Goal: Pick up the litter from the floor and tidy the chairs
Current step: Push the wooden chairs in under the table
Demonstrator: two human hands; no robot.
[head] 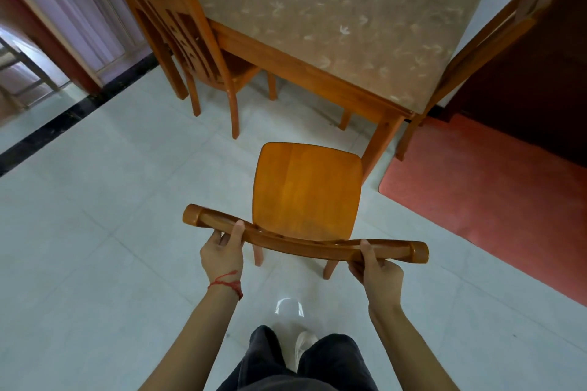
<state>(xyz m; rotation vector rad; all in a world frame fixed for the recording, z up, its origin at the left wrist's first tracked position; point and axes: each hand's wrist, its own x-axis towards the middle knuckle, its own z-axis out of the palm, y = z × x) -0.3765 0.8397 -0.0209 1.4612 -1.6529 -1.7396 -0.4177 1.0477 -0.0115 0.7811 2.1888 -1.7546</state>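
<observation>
An orange wooden chair stands on the pale tiled floor in front of me, its seat facing the table. My left hand grips the left part of the chair's curved top rail, thumb over the top. My right hand grips the right part of the same rail. The chair's seat front lies near the table's front right leg. A second wooden chair is tucked in at the table's left side. A third chair stands at the table's right end. No litter shows on the floor.
The wooden table carries a brown patterned cover. A red mat lies on the floor at the right. A black floor strip and a doorway lie at the left. My legs and a shoe show below.
</observation>
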